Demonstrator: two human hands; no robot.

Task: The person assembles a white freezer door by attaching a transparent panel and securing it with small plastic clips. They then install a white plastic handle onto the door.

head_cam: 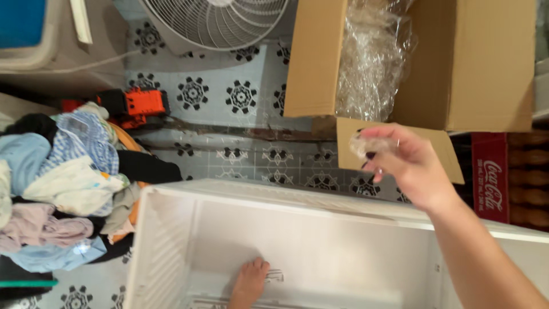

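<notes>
My right hand (414, 171) is raised above the far rim of a large white plastic bin (286, 191). Its fingers are pinched on a small crumpled wad of clear plastic (369, 144). The wad hangs just in front of the flap of an open cardboard box (474, 63), which holds more crinkled clear plastic wrap (372, 57). My left hand (250, 283) lies flat inside the bin on its bottom, fingers spread and holding nothing. A small dark mark sits on the bin floor beside those fingers.
A heap of mixed clothes (63, 177) lies left of the bin. An orange and black toy vehicle (140, 106) sits on the patterned tile floor behind it. A white fan (220, 20) stands at the top, and a red bottle crate (490, 177) at the right.
</notes>
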